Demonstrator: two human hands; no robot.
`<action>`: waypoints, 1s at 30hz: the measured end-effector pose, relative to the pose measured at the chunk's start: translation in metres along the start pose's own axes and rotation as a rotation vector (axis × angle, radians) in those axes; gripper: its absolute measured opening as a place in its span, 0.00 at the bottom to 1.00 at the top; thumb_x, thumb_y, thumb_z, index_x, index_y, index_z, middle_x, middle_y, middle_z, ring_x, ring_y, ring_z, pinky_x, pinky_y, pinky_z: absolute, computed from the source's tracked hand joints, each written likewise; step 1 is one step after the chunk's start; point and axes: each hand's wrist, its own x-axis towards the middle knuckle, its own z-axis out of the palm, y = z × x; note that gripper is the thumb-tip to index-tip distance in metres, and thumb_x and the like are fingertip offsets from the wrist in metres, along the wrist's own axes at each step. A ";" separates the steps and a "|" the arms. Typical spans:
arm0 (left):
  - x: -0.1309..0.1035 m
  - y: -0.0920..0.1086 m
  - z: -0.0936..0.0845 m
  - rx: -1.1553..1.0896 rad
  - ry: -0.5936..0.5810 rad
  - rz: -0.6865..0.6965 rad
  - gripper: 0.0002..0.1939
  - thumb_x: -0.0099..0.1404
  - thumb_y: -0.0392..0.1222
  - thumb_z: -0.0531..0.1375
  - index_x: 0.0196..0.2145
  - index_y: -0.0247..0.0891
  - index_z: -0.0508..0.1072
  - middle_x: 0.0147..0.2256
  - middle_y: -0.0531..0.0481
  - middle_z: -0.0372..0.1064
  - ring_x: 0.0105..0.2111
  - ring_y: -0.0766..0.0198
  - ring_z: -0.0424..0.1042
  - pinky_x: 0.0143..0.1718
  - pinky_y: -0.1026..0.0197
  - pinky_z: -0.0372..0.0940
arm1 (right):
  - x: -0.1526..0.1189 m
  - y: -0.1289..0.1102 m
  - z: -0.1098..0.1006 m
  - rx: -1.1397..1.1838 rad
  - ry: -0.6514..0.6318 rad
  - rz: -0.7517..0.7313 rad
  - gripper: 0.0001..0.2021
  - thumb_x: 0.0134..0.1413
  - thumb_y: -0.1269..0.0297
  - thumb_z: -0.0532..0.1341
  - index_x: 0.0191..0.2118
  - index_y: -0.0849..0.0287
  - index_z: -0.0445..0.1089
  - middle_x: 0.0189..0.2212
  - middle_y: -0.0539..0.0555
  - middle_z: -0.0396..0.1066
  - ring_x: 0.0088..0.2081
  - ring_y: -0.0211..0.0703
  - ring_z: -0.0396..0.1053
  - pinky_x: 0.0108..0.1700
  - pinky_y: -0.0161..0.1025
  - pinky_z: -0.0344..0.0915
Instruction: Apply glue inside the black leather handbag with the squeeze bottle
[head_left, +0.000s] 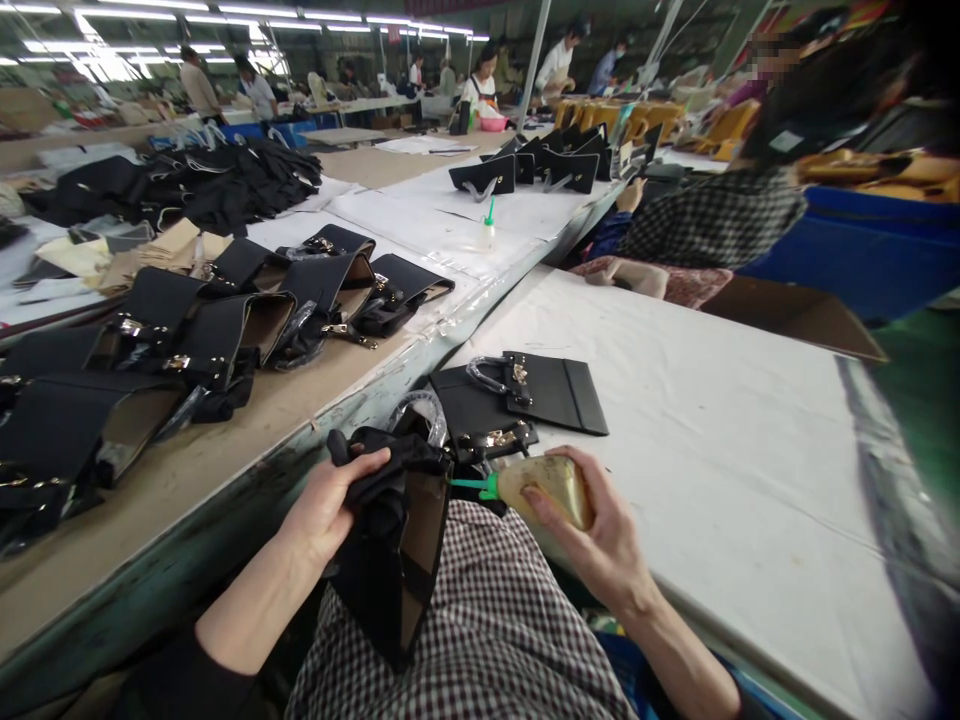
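A: From the left, then: which step in hand?

B: Past the row of black handbags [60,410] on the brown table [277,400], to the left hand [326,510]: closed firmly on bunched black cloth [386,480], probably lining. Just right of that, a black bag body [367,590], leaning against the checked apron [480,620] in the lap. Next, a green nozzle [487,487], tip at the open edge of the bag; touching or just short of touching, cannot tell. Then the squeeze bottle [551,478], wrapped by the thumb and fingers of the right hand [604,535]. Most likely midway through laying glue, or some such liquid, along that edge.

A: And the next move?

B: To judge by the pose, calls for a steady nozzle, cloth kept clear, and light, even pressure on the bottle.

A: Looks of the bag, left to right?

B: First, cloth in soft folds over the upper part; then a smooth, dark outer panel, tilted, narrowing toward a low corner; then a brown inner face along the open right side. Any wet line too small to tell.

A: Farther right?

B: Two flat black bags [577,395], overlapping, with gold-toned fittings, on the white-covered table [735,430].
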 end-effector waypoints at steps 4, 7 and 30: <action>-0.003 0.000 0.003 -0.002 -0.007 -0.003 0.08 0.53 0.27 0.72 0.31 0.29 0.78 0.28 0.42 0.82 0.24 0.56 0.81 0.27 0.62 0.76 | -0.006 0.006 0.000 -0.003 0.024 -0.017 0.21 0.57 0.48 0.64 0.51 0.54 0.64 0.40 0.56 0.72 0.36 0.50 0.70 0.37 0.45 0.68; -0.003 0.000 0.003 -0.005 -0.003 -0.001 0.08 0.52 0.27 0.72 0.30 0.29 0.78 0.28 0.42 0.82 0.24 0.57 0.81 0.27 0.63 0.76 | -0.013 0.010 0.003 -0.005 0.033 -0.003 0.22 0.57 0.48 0.64 0.51 0.54 0.64 0.41 0.56 0.72 0.36 0.50 0.70 0.36 0.44 0.69; -0.003 -0.001 -0.001 -0.050 0.010 0.043 0.10 0.51 0.26 0.72 0.30 0.32 0.76 0.25 0.45 0.80 0.22 0.58 0.80 0.25 0.63 0.76 | -0.008 0.006 0.008 0.080 0.044 0.110 0.26 0.54 0.44 0.65 0.52 0.54 0.64 0.40 0.55 0.71 0.37 0.50 0.70 0.37 0.45 0.69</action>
